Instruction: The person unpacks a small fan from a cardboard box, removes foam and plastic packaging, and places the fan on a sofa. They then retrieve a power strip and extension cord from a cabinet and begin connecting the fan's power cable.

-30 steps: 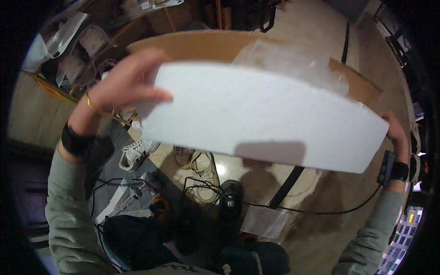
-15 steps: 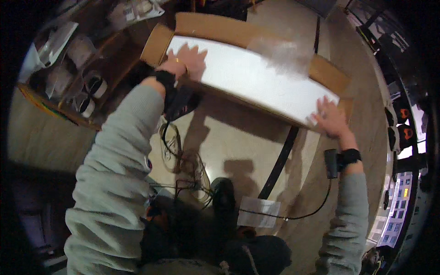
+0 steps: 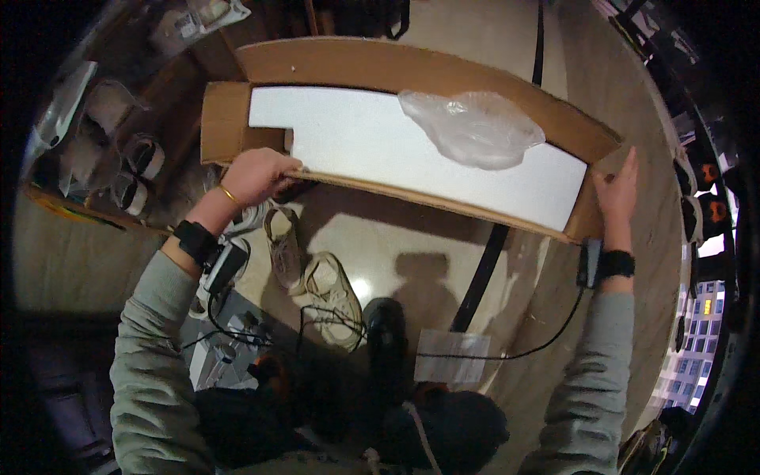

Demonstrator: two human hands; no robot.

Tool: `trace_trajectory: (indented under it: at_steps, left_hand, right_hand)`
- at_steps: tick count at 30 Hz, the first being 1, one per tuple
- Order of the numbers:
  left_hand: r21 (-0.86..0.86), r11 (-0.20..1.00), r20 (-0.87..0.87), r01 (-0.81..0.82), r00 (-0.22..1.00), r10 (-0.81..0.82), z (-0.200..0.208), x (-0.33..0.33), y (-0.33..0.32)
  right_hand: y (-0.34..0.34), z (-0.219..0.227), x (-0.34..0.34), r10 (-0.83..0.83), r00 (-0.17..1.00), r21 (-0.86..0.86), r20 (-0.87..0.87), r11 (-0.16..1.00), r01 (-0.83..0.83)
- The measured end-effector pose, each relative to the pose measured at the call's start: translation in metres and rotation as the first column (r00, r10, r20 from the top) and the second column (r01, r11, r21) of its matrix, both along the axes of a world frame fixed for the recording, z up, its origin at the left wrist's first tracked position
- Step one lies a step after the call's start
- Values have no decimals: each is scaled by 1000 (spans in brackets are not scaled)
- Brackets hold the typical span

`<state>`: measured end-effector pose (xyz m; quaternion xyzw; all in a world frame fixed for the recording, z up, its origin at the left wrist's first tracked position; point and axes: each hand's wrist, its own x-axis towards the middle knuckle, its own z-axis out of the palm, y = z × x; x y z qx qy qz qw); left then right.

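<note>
Left grip: I've got the left hand (image 3: 257, 176) curled tight, fingers and thumb closed over the near-left edge of the cardboard box (image 3: 356, 59).
Right grip: my right hand (image 3: 620, 194) is spread, fingers stretched upward, nothing clasped; it's right beside the box's right end flap (image 3: 586, 206), and I can't tell whether the palm touches.
Box: it sits across the view, between my two hands, left end flap (image 3: 222, 123) folded outward, far flap standing up behind.
Inside: a white foam slab (image 3: 356, 131) lies flat, a notch cut in its left end.
On top: a crumpled clear plastic bag (image 3: 479, 131) rests on the slab, right of the middle.
Wrists: black straps on both, a black cable (image 3: 546, 348) trailing from the right one.
Floor: I see a beige sneaker (image 3: 336, 297) and a black stripe (image 3: 483, 277) nearer the body.
Left side: a wooden shelf (image 3: 103, 210) carries plastic-wrapped goods.
</note>
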<state>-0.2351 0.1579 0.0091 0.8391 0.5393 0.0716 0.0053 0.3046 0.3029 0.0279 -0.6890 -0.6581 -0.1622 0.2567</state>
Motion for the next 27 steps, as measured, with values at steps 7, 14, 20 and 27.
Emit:
trace_trajectory:
  at_steps: [7, 14, 20, 27]
  left_hand:
    - [120, 992, -138, -46, 988, 62, -1, -9, 21]
    - [555, 811, -244, -184, 897, 370, 29, -11, 92]
    - [479, 878, 119, -15, 992, -49, 45, 112, 124]
    - [234, 947, 204, 219, 941, -269, -42, 90, 46]
  right_hand:
    - [10, 23, 32, -153, 957, -625, -248, 780, -37]
    - [-83, 19, 46, -229, 102, -250, -968, 907, -339]
    - [-179, -19, 51, -73, -36, -75, -997, 995, 63]
    - [-191, -58, 21, -55, 400, 130, -915, 897, 423]
